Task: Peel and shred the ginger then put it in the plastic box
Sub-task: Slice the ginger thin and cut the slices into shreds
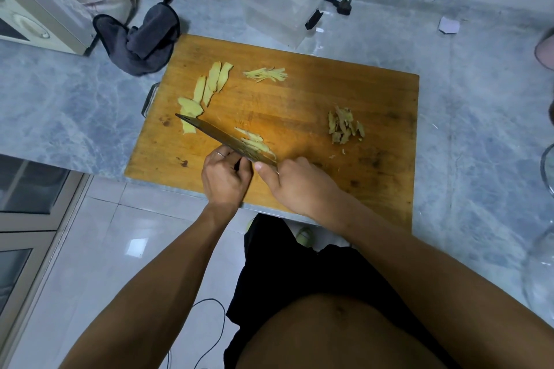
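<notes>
Holding the knife (227, 141) in my right hand (296, 186), I have my fingers curled round its handle, and my thumb lies along the side. The blade slants up and left across the board (314, 105). My left hand (224, 180) is on the near side of the blade, with its fingers bent and tucked in close to the knife. I cannot tell if they press on ginger, since the blade hides it.

Some ginger strips (253, 141) lie just past the blade, touching it. Flat ginger slices (207, 90) lie in a row on the left of the board, and the knife tip rests over the nearest one. A small pile of thin shreds (265, 74) sits near the far edge. Brown peels (344, 126) are heaped on the right side, well apart from the rest.

A clear plastic box (281, 9) stands on the bench (479, 129) past the board. A dark cloth (144, 39) lies by the board's far left corner.
</notes>
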`<state>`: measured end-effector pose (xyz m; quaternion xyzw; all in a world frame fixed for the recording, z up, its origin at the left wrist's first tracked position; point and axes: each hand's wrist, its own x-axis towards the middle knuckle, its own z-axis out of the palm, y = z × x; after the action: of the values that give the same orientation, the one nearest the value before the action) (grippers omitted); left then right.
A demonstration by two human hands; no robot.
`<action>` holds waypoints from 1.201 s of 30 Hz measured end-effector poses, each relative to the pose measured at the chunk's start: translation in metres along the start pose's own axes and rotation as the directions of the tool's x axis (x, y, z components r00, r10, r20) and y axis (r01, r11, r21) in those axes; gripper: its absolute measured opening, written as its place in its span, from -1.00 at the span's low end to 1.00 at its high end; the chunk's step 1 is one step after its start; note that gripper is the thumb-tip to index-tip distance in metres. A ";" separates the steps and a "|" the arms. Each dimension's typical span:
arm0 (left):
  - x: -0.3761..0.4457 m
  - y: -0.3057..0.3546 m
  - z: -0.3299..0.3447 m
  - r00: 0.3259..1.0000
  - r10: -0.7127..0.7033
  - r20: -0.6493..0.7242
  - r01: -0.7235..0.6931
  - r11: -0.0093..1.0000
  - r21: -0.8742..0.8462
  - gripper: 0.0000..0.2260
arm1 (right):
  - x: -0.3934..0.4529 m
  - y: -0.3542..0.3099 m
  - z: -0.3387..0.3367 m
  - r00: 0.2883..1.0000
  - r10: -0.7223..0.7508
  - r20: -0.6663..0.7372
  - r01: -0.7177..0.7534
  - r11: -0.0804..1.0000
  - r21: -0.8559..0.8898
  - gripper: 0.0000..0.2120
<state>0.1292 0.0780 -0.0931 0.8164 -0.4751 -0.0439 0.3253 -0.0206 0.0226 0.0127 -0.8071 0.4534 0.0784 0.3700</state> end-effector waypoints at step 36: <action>-0.009 0.006 -0.003 0.987 0.155 0.052 -0.160 0.979 0.124 -0.71 | -0.006 0.004 -0.006 0.999 0.022 0.036 -0.022 1.000 -0.006 -0.41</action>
<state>0.1209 0.0842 -0.0894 0.7943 -0.5468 -0.0045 0.2647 -0.0284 0.0219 0.0177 -0.8017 0.4551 0.0983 0.3749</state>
